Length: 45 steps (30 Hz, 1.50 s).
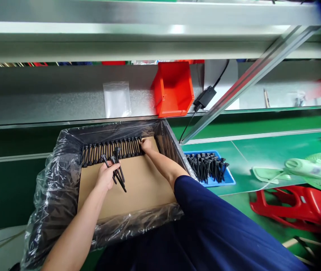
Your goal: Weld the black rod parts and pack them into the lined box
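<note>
My left hand [107,174] is closed round several black rod-shaped parts [118,174] with wider heads, held at a slant above a cardboard sheet [129,188]. The sheet lies inside a dark box [171,141] lined with clear plastic film [53,180]. Along the sheet's far edge runs a row of the same black parts [112,149], side by side with their heads away from me. At the right end of that row, my right hand [146,144] pinches the last black part; its fingertips are partly hidden.
Right of the box, a blue tray [229,178] holds a heap of black parts. A red bin [174,90], a clear bag [116,99] and a black power adapter [204,97] are on the metal shelf. A slanted metal post [242,86], green fan [309,168] and red stool [298,207] stand right.
</note>
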### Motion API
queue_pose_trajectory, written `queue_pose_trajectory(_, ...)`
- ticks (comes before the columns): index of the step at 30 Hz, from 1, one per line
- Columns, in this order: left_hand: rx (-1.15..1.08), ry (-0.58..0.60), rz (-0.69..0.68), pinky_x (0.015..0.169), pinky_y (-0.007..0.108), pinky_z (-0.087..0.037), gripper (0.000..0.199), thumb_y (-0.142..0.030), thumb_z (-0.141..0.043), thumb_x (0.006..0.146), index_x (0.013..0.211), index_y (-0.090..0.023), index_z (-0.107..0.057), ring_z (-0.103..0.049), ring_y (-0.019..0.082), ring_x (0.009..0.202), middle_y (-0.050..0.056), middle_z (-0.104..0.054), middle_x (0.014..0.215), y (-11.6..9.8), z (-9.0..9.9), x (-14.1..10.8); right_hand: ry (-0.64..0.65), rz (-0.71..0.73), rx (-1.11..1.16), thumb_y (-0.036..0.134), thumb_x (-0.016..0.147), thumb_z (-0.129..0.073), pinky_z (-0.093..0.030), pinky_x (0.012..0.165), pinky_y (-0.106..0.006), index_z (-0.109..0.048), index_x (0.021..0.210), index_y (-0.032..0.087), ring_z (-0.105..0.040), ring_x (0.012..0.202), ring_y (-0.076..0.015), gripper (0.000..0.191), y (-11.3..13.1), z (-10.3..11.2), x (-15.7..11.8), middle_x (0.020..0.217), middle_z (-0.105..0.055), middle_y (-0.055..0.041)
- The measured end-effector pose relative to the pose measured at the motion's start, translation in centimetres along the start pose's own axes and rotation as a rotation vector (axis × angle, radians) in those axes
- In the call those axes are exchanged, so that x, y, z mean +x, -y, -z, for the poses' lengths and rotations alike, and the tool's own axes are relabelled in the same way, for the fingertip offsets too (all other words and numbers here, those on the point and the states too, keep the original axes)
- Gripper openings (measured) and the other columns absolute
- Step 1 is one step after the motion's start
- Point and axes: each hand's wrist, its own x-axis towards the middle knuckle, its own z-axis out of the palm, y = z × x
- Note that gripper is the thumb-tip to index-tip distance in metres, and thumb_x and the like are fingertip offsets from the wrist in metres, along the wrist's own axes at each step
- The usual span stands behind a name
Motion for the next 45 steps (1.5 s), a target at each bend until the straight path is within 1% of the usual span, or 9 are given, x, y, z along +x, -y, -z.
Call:
queue_pose_trajectory(5,-0.059,-0.046,0.015,0.069,0.026,-0.045,0.043,-0.026,-0.089,0.042,0.078,-0.013,-0.068,-0.061,0.014,0.07,0.006,-0.071,0.08,0.2,-0.6,-0.1,0.063,0.045,0.154,0.032,0.095,-0.047,-0.05,0.074,-0.025,-0.068,0.095,0.012,-0.068,0.091,-0.021,0.029,2.5,0.7,-3.4,0.101,-0.072,-0.0137)
queue_pose_trajectory(10,-0.136,-0.055,-0.024,0.064,0.024,-0.044,0.041,-0.023,-0.088,0.044,0.076,-0.014,-0.065,-0.059,0.011,0.064,0.001,-0.067,0.073,0.0,-1.1,-0.2,0.867,0.262,0.797,0.047,0.088,-0.059,-0.044,0.048,-0.019,-0.064,0.085,0.015,-0.063,0.061,-0.0124,0.033,7.0,0.4,-8.7,0.08,-0.071,-0.0059)
queue_pose_trajectory(13,-0.129,-0.072,-0.001,0.058,0.022,-0.043,0.038,-0.021,-0.087,0.045,0.076,-0.015,-0.064,-0.058,0.009,0.058,0.0,-0.066,0.071,-0.2,-0.9,0.0,1.039,0.259,1.022,0.046,0.075,-0.076,-0.039,0.043,-0.016,-0.059,0.077,0.015,-0.061,0.057,-0.0107,0.035,8.7,0.3,-10.9,0.068,-0.066,-0.0009)
queue_pose_trajectory(19,-0.121,-0.147,0.013,0.05,0.02,-0.043,0.039,-0.02,-0.088,0.043,0.071,-0.015,-0.061,-0.062,0.01,0.057,-0.002,-0.063,0.069,-0.8,-0.9,0.1,0.841,0.113,1.014,0.038,0.066,-0.083,-0.029,0.04,-0.017,-0.052,0.066,0.017,-0.039,0.041,-0.0048,0.037,7.4,1.8,-9.0,0.053,-0.051,0.0081)
queue_pose_trajectory(23,-0.162,-0.146,0.03,0.05,0.02,-0.044,0.036,-0.018,-0.086,0.046,0.07,-0.015,-0.06,-0.063,0.011,0.057,-0.003,-0.061,0.067,-1.2,-1.1,-0.1,0.353,0.161,0.685,0.03,0.076,-0.072,-0.034,0.049,-0.02,-0.055,0.066,0.018,-0.04,0.048,-0.0082,0.024,4.0,4.7,-4.4,0.054,-0.048,0.0067)
queue_pose_trajectory(25,-0.167,-0.15,0.064,0.049,0.021,-0.045,0.035,-0.017,-0.085,0.047,0.07,-0.016,-0.059,-0.065,0.013,0.058,-0.002,-0.062,0.068,-1.0,-1.2,-0.2,0.045,0.255,0.415,0.024,0.083,-0.063,-0.042,0.063,-0.022,-0.064,0.079,0.016,-0.051,0.063,-0.0124,0.008,2.1,5.7,-2.5,0.068,-0.06,0.0013)
queue_pose_trajectory(27,-0.165,-0.146,0.091,0.05,0.021,-0.045,0.034,-0.016,-0.084,0.048,0.07,-0.016,-0.058,-0.066,0.014,0.059,-0.002,-0.062,0.069,-0.9,-1.3,-0.2,-0.088,0.346,0.113,0.019,0.089,-0.053,-0.044,0.079,-0.026,-0.068,0.101,0.016,-0.058,0.085,-0.0172,0.02,0.2,5.9,-1.3,0.092,-0.067,-0.0055)
queue_pose_trajectory(35,-0.144,-0.108,0.092,0.05,0.02,-0.045,0.034,-0.015,-0.084,0.051,0.073,-0.016,-0.058,-0.065,0.013,0.059,-0.003,-0.061,0.069,-1.1,-1.3,-0.4,0.131,0.427,-0.252,0.01,0.085,-0.054,-0.043,0.089,-0.028,-0.075,0.107,0.018,-0.059,0.104,-0.0258,0.032,-5.1,2.0,-1.8,0.11,-0.069,-0.0111)
queue_pose_trajectory(45,-0.133,-0.086,0.093,0.049,0.021,-0.043,0.037,-0.017,-0.085,0.047,0.075,-0.015,-0.06,-0.065,0.014,0.059,-0.002,-0.06,0.069,-1.1,-1.6,-0.9,0.178,0.448,-0.275,0.011,0.088,-0.046,-0.037,0.104,-0.025,-0.07,0.117,0.009,-0.059,0.112,-0.0231,0.038,-5.1,0.5,-1.9,0.12,-0.064,-0.0159)
